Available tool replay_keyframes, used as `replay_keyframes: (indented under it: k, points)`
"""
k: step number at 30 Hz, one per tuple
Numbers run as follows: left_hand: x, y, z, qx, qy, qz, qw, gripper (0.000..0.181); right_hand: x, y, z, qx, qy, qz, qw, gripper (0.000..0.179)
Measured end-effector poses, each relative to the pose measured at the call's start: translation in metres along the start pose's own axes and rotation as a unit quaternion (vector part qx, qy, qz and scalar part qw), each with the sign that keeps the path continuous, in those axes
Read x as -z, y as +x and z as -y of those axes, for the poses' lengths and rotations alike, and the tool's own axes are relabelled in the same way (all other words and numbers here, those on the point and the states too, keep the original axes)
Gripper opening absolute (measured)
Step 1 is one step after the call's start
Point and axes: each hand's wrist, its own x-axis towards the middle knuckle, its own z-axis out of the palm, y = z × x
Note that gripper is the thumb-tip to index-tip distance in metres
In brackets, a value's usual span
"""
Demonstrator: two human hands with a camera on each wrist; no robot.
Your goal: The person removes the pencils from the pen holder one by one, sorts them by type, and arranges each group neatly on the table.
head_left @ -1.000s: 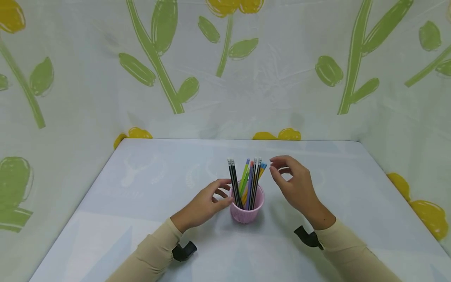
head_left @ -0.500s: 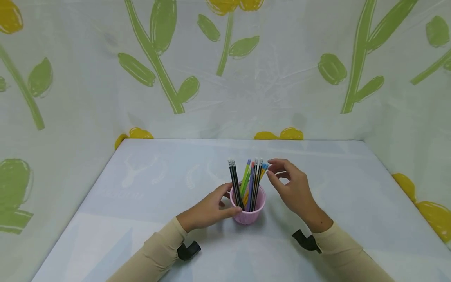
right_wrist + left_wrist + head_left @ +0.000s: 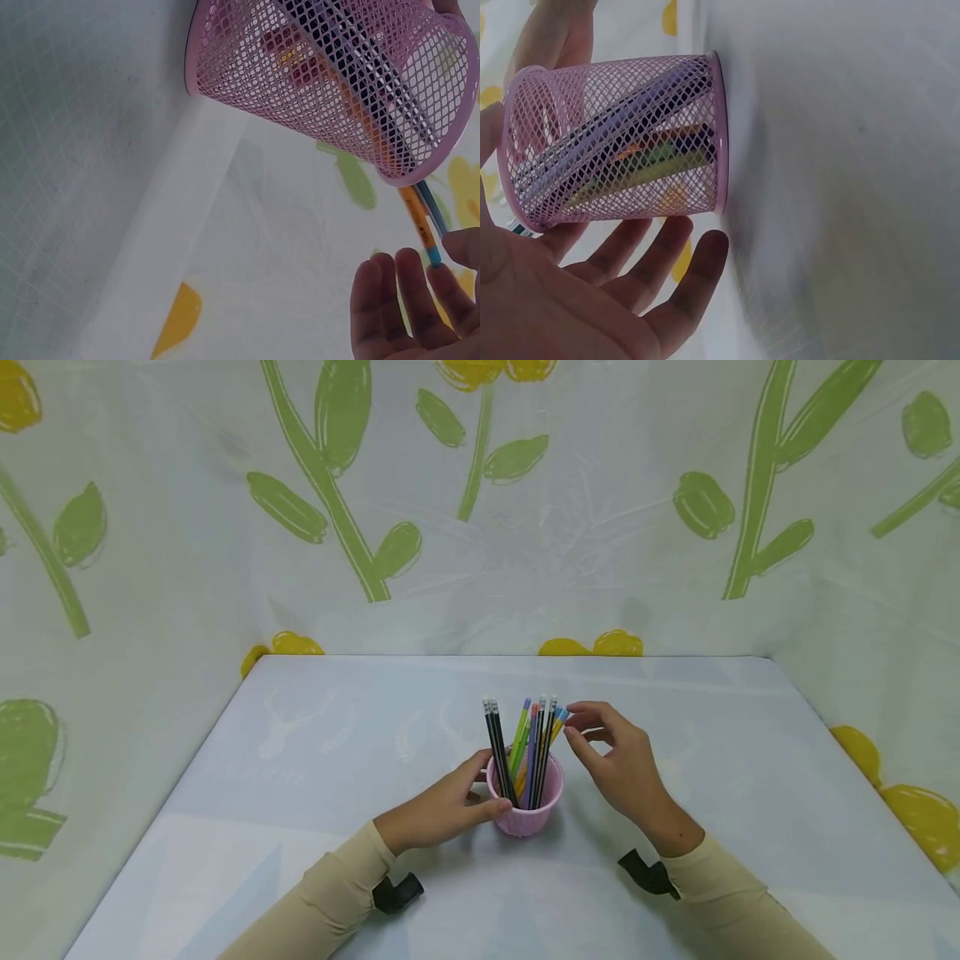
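Pencils [image 3: 533,747], in pink mesh cup [image 3: 522,824]: likely light, stiff; best pinched at upper ends. Left hand [image 3: 444,806]: gripping cup's left side. Right hand [image 3: 621,762]: fingers parted, beside blue tips [image 3: 560,713].

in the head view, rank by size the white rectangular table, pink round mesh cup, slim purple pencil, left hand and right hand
Largest to smallest:
1. Table
2. Left hand and right hand: too alike to rank
3. Mesh cup
4. Purple pencil, partly hidden
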Motion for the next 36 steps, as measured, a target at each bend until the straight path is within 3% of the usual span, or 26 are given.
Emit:
replay_keyframes:
  k: [25, 36]
  points:
    - [0.0017, 0.0001, 0.0037, -0.017, 0.012, 0.005, 0.9998, 0.066, -0.0007, -0.0021, 0.0004, -0.004, 0.052, 0.015, 0.9985, 0.027]
    - [0.0004, -0.0002, 0.0044, -0.019, 0.004, 0.007, 0.9998, 0.067, 0.0014, -0.0018, 0.0027, -0.012, 0.042, 0.052, 0.9977, 0.033]
